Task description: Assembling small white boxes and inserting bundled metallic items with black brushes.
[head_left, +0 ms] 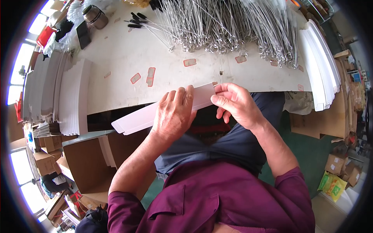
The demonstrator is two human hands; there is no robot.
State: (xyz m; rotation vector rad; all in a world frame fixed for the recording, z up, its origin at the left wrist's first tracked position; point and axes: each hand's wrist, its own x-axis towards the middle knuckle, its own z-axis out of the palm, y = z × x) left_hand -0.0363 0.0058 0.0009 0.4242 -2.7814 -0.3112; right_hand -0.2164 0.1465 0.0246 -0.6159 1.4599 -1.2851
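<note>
A long, narrow white paper box [134, 119] lies at a slant over my lap, at the table's near edge. My left hand [173, 112] grips it around the middle, the back of the hand facing up. At the box's right end is my right hand [235, 103], its thumb and fingers curled about the end flap. The palm side partly hides how tightly those fingers pinch. Beyond the hands, a big heap of wire-handled brushes [217, 27] with looped ends covers the far side of the table. A few with black bristles [138, 19] stick out to the left.
Stacks of white flat boxes stand at the table's left [74, 97] and right [316, 66] edges. A metal flask [95, 16] and a dark phone-like slab [83, 35] sit at the far left. Below left is an open cardboard carton [87, 163]. Red-edged labels [150, 77] dot the white tabletop [116, 87].
</note>
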